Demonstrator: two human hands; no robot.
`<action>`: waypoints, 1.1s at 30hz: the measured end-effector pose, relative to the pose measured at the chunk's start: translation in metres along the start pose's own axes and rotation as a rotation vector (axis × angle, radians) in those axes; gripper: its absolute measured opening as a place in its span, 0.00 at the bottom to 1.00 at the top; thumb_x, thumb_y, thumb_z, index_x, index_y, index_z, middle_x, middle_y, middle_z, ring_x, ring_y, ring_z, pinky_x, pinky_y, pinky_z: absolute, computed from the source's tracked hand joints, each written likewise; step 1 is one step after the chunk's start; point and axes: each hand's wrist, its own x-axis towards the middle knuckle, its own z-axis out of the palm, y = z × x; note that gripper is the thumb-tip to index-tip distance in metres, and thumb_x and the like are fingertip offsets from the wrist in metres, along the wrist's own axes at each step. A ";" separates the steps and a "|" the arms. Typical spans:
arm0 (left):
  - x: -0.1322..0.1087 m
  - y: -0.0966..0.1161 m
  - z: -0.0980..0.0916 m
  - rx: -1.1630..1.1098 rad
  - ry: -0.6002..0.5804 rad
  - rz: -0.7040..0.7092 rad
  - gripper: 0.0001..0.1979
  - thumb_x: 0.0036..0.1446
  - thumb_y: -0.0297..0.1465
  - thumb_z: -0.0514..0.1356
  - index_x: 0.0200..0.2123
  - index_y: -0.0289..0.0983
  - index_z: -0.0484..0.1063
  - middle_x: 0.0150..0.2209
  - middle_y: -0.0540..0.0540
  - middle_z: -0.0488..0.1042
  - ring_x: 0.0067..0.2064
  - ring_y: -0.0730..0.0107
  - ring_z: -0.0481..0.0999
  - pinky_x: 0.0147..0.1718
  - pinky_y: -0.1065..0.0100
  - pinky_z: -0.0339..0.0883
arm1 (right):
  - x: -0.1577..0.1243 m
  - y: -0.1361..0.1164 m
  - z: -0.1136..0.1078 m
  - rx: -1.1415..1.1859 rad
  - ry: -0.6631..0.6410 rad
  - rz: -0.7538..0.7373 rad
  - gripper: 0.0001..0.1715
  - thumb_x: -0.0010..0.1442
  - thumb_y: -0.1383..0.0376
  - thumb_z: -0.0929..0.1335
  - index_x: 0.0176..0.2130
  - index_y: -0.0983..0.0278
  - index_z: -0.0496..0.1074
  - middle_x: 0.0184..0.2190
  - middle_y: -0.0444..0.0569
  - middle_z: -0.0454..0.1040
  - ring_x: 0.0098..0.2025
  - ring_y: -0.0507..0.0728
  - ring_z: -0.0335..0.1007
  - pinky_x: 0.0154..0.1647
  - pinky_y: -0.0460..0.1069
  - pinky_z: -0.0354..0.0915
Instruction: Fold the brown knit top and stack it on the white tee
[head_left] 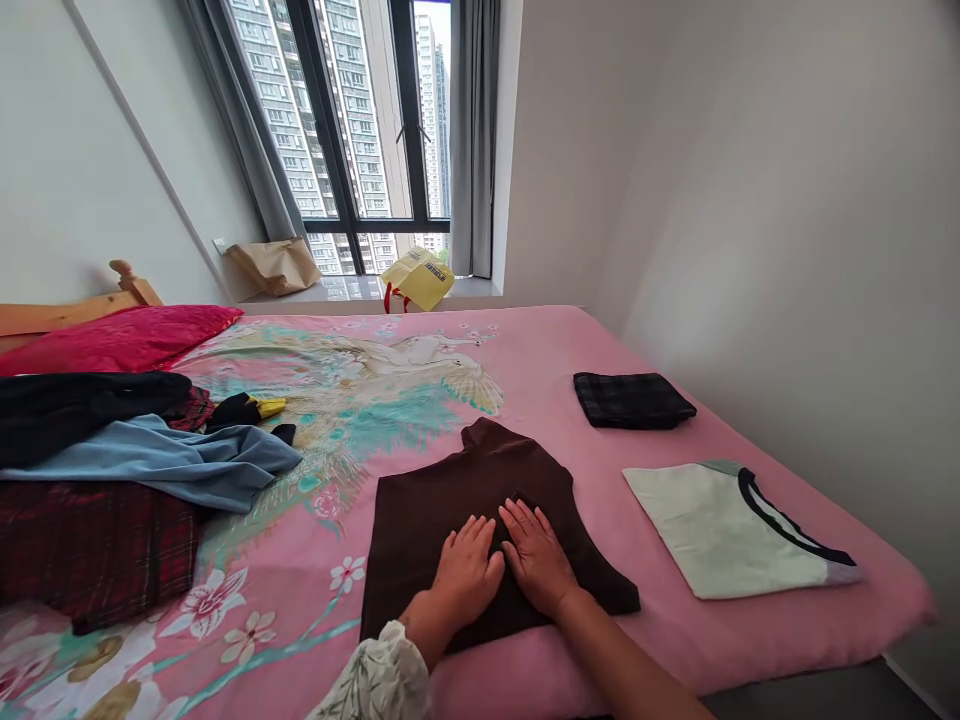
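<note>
A dark brown high-necked top (427, 500) lies spread on the bed, its collar pointing away from me. My left hand (466, 570) rests flat on the middle of it, fingers stretched forward. Beside it my right hand (536, 555) also lies palm down on the brown cloth, fingers slightly spread. The two thumbs are close to each other. Neither hand grips the fabric. To the right is a folded pale green T-shirt (731, 535) with a dark neckband. Beyond that sits a folded black checked garment (634, 400).
The pink floral bedsheet (540, 350) covers the bed. Loose clothes lie at left: a blue garment (187, 455), a red plaid one (97, 540) and a black one (82, 405). Behind are a red pillow (127, 335), a paper bag (277, 265) and a yellow bag (420, 278).
</note>
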 end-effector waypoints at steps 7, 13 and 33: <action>0.037 -0.112 -0.030 0.116 -0.055 -0.114 0.31 0.60 0.48 0.42 0.64 0.42 0.51 0.66 0.46 0.48 0.67 0.57 0.44 0.61 0.40 0.30 | 0.000 -0.001 0.001 0.025 0.024 0.011 0.30 0.65 0.60 0.54 0.65 0.59 0.50 0.66 0.42 0.47 0.67 0.55 0.39 0.67 0.57 0.39; 0.048 -0.171 -0.020 0.146 -0.019 -0.372 0.38 0.58 0.52 0.40 0.66 0.37 0.44 0.68 0.45 0.43 0.68 0.54 0.39 0.60 0.40 0.32 | 0.001 0.001 0.000 0.103 0.044 0.020 0.30 0.65 0.60 0.55 0.64 0.57 0.51 0.66 0.40 0.47 0.67 0.55 0.39 0.68 0.56 0.37; 0.054 -0.177 -0.009 0.189 0.005 -0.396 0.39 0.56 0.53 0.39 0.66 0.38 0.43 0.68 0.48 0.40 0.68 0.54 0.36 0.61 0.41 0.30 | 0.004 -0.001 -0.008 0.152 0.034 0.027 0.31 0.64 0.59 0.57 0.64 0.57 0.51 0.66 0.42 0.48 0.67 0.56 0.40 0.67 0.58 0.37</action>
